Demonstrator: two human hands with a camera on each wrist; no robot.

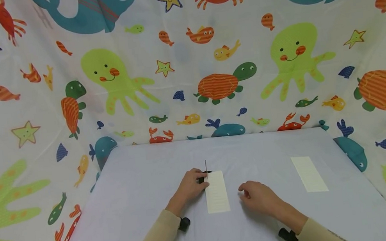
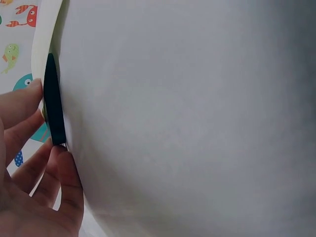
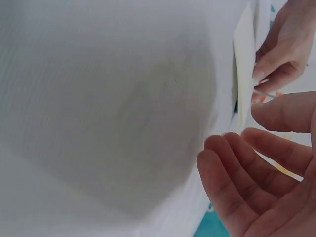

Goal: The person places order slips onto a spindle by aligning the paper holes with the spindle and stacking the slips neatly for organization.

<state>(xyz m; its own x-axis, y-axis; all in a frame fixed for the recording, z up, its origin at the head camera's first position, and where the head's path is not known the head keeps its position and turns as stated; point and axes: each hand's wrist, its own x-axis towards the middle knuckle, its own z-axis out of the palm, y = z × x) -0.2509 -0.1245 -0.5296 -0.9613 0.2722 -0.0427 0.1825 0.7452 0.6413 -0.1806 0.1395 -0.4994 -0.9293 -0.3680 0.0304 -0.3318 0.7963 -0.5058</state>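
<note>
My left hand [image 1: 189,184] holds what looks like a large black binder clip [image 2: 54,103] at the upper left corner of a cream lined paper slip [image 1: 217,194]. A thin metal handle stands up from the clip in the head view. In the left wrist view the thumb and fingers lie along the clip and the paper's edge; how far the paper sits inside the clip is hidden. To the right of the slip, my right hand [image 1: 261,199] hovers with loosely bent fingers. Nothing shows between its thumb and fingers in the right wrist view.
A second cream paper slip [image 1: 309,174] lies on the right part of the white-covered table [image 1: 260,152]. Behind and beside the table hangs a curtain [image 1: 182,86] printed with sea animals. Dark wrist cameras [image 1: 288,236] sit under both forearms.
</note>
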